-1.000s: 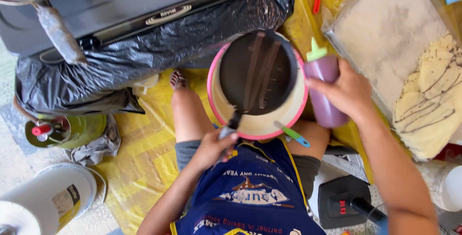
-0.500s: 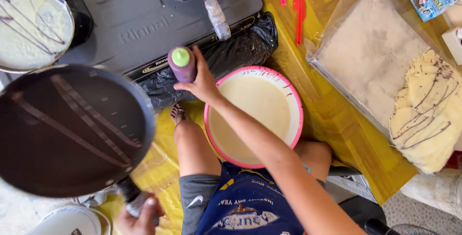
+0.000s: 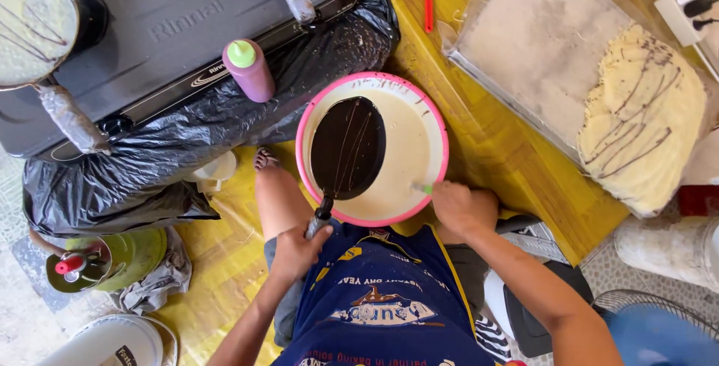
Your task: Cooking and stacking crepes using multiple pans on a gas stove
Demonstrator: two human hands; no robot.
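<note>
Pink-rimmed bowl (image 3: 442, 130) of pale batter sits between my knees, and my left hand (image 3: 298, 250) is closed tight round the handle of the dark pan (image 3: 348, 147), which hangs tilted over the batter. My right hand (image 3: 460, 207), at four o'clock of the bowl, pinches a small green-tipped tool (image 3: 421, 187) at the rim. At ten o'clock, a purple squeeze bottle (image 3: 249, 71) stands on the black plastic sheet (image 3: 172, 141) by the stove (image 3: 150, 14).

Looks like a makeshift floor-level crepe kitchen: gas stove (image 3: 150, 29) on a black plastic sheet (image 3: 187, 134), green gas cylinder (image 3: 112, 261) at near left, pink batter basin (image 3: 442, 134), cooked crepes (image 3: 644, 119) stacked far right.
</note>
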